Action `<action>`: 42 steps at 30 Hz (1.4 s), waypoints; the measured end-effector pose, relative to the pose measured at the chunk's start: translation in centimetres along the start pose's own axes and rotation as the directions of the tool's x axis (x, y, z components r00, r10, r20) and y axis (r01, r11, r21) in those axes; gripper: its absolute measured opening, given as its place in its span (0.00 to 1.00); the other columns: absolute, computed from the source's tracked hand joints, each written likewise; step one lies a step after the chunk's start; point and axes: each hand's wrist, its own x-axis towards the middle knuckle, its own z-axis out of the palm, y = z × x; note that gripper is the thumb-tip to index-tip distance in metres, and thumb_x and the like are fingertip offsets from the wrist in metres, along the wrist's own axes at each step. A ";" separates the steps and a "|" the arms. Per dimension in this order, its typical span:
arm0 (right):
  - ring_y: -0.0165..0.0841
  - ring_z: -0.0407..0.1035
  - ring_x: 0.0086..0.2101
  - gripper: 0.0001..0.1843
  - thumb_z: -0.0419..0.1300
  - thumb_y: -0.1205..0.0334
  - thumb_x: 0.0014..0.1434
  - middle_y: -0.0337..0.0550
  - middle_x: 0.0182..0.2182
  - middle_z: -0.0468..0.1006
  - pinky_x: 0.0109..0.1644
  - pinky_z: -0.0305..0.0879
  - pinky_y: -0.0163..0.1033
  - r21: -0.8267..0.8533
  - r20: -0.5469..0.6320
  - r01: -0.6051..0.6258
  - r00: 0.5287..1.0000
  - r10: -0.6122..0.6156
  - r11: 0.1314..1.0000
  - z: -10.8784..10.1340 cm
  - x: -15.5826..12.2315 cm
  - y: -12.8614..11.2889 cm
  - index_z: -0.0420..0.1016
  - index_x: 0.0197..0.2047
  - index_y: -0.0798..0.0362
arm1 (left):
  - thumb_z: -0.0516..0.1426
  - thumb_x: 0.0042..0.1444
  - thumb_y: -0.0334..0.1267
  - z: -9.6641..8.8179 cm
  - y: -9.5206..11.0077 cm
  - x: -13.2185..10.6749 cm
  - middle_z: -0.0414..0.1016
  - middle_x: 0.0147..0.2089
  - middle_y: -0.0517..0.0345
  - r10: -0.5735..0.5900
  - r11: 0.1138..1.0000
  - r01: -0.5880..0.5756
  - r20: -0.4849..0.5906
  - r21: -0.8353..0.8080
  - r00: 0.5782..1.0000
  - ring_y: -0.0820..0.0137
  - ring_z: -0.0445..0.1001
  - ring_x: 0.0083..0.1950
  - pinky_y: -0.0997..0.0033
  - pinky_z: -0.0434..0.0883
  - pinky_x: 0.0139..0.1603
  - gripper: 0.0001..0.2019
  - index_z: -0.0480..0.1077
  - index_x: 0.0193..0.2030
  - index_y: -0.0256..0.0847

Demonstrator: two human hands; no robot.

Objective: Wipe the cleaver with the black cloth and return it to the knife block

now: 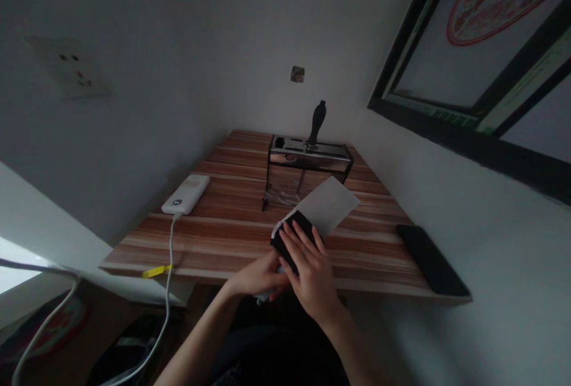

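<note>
A pale, flat rectangular sheet slants up over the table, and a soft-looking black piece with a ragged white edge lies across its lower end. My right hand rests over the black piece, its fingers laid along the top and the thumb lower down. Just below, my left hand is closed, its fingertips partly hidden. A crumpled greyish bit shows under that hand; I cannot make out what it is. Behind the sheet stands a metal frame device with an upright black handle.
The wood-grain table sits between two walls. At left lies a white power bank with a white cable bearing a yellow tag. A black phone lies at the right edge. Clear plastic shows below the device's frame.
</note>
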 end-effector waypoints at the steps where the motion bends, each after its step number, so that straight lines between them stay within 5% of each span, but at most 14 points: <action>1: 0.37 0.49 0.62 0.26 0.49 0.66 0.62 0.46 0.61 0.61 0.65 0.45 0.54 -0.015 0.003 0.007 1.000 -0.007 1.000 0.1 0.0 -0.4 0.55 0.63 0.56 | 0.53 0.47 0.33 0.0 -0.2 0.0 0.63 0.16 0.65 -0.014 1.000 0.014 -0.014 0.023 1.000 0.79 0.62 0.16 0.82 0.59 0.15 0.03 0.63 0.27 0.36; 7: 0.37 0.52 0.61 0.25 0.51 0.63 0.62 0.46 0.61 0.61 0.63 0.51 0.50 -0.054 0.005 0.049 0.999 -0.049 0.997 0.2 -0.3 -1.6 0.58 0.62 0.57 | 0.50 0.44 0.33 -0.1 -1.1 -0.2 0.64 0.19 0.63 0.032 0.989 -0.023 -0.061 0.143 0.998 0.77 0.63 0.19 0.79 0.61 0.19 0.04 0.64 0.26 0.36; 17: 0.35 0.54 0.60 0.25 0.50 0.61 0.63 0.42 0.60 0.62 0.63 0.52 0.47 -0.042 -0.015 0.021 1.000 -0.022 0.999 -0.4 0.5 -0.7 0.57 0.63 0.51 | 0.52 0.46 0.34 0.1 -0.6 -0.2 0.62 0.17 0.65 0.003 0.998 -0.002 -0.016 0.063 1.000 0.78 0.62 0.17 0.81 0.59 0.15 0.03 0.61 0.26 0.37; 33: 0.34 0.50 0.62 0.24 0.47 0.60 0.65 0.42 0.61 0.60 0.64 0.45 0.49 -0.164 -0.034 -0.031 0.999 0.026 0.986 -2.5 2.0 4.4 0.56 0.63 0.52 | 0.54 0.54 0.43 0.2 0.3 -0.2 0.61 0.14 0.67 -0.038 0.992 0.034 0.030 0.120 0.999 0.80 0.59 0.14 0.82 0.55 0.14 0.12 0.61 0.27 0.37; 42: 0.34 0.52 0.61 0.22 0.46 0.60 0.65 0.42 0.60 0.62 0.64 0.45 0.49 -0.176 -0.171 -0.128 0.980 0.098 0.976 -3.6 3.1 7.8 0.58 0.62 0.50 | 0.53 0.53 0.40 0.2 1.0 -0.4 0.61 0.14 0.67 -0.038 0.987 0.031 0.046 0.160 0.998 0.80 0.59 0.15 0.82 0.56 0.15 0.09 0.60 0.26 0.38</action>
